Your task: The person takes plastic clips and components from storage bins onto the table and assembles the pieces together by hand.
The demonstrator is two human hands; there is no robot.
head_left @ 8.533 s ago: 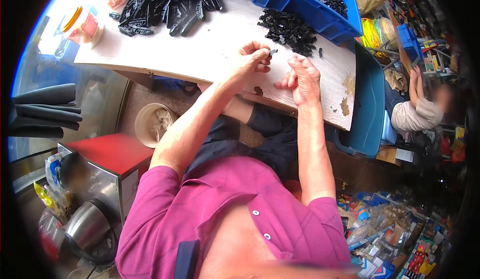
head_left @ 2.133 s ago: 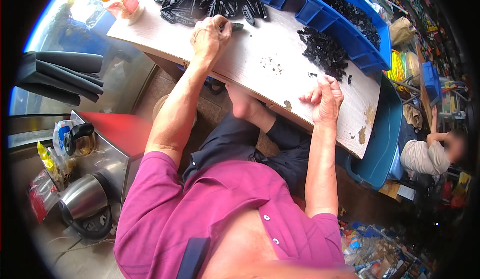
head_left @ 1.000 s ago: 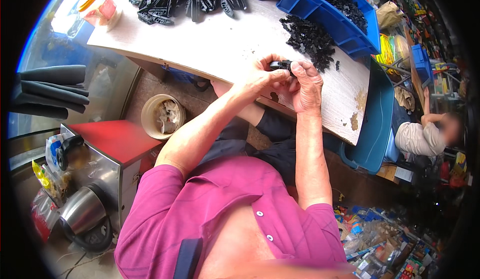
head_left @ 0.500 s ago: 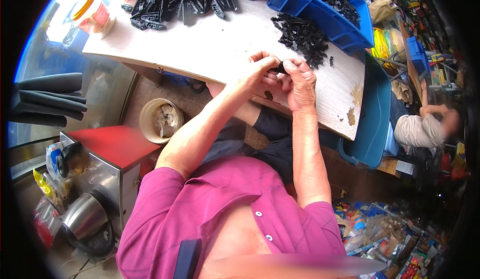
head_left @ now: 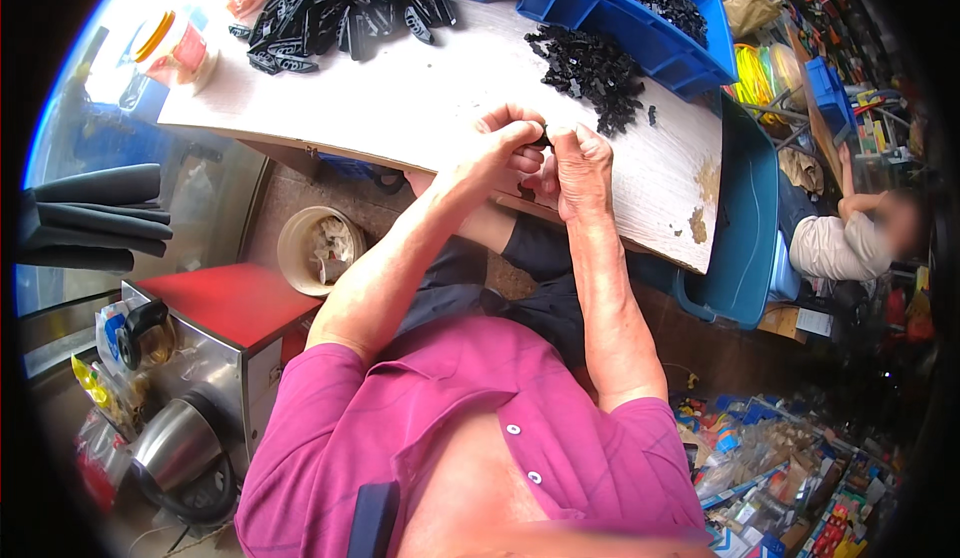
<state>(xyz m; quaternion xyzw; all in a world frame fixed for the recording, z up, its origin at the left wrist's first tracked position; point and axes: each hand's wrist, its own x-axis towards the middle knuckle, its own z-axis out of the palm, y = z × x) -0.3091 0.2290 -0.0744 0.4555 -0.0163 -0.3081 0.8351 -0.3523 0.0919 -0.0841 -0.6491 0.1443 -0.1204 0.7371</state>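
Over the front edge of the white table (head_left: 440,83), my two hands meet fingertip to fingertip. A small black part (head_left: 543,138) shows between them, mostly hidden by the fingers. My left hand (head_left: 508,143) pinches it from the left, fingers curled. My right hand (head_left: 580,163) is closed on its other side, thumb and forefinger pressed together. Just beyond my hands lies a heap of small black pieces (head_left: 590,68). Farther left sits a pile of long black moulded parts with pale markings (head_left: 345,13).
A blue bin (head_left: 625,33) of small black pieces stands at the far right, above a teal tub (head_left: 745,208). A tub with an orange rim (head_left: 175,53) is at the far left. Below are a waste bucket (head_left: 295,243) and a red-topped cabinet (head_left: 225,293). A person (head_left: 840,243) sits at right.
The view has shifted slightly, so the table and its piles appear a little farther left. My hands stay together around the black part, with a slight change in finger position.
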